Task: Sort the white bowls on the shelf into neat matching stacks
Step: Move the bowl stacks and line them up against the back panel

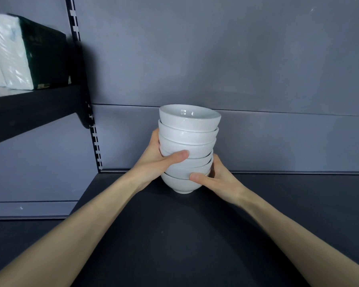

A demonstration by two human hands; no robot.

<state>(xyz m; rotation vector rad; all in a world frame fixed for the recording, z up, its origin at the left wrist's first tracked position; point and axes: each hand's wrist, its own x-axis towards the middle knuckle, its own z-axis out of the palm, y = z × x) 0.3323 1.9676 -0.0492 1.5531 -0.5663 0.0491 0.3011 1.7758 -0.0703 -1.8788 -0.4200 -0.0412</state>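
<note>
Stack of white ceramic bowls (188, 141): nested upright, standing on the dark flat lower shelf (174, 235), near its rear edge, before the grey metal back panel (257, 69).
Left hand (155, 160): grips the stack's left side, thumb across the front.
Right hand (218, 179): grips the right side, lower down.
Black slotted metal upright (95, 141): left of the stack.
Black upper shelf (29, 108): far left; carries white plastic-wrapped packs (6, 54), with the dark green box (46, 59) at their right.

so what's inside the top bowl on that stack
Only the far inner wall of the top bowl shows, glossy white and bare. Its near rim hides the bottom, so anything low inside is unseen. The left hand and right hand grip the stack lower down.
</note>
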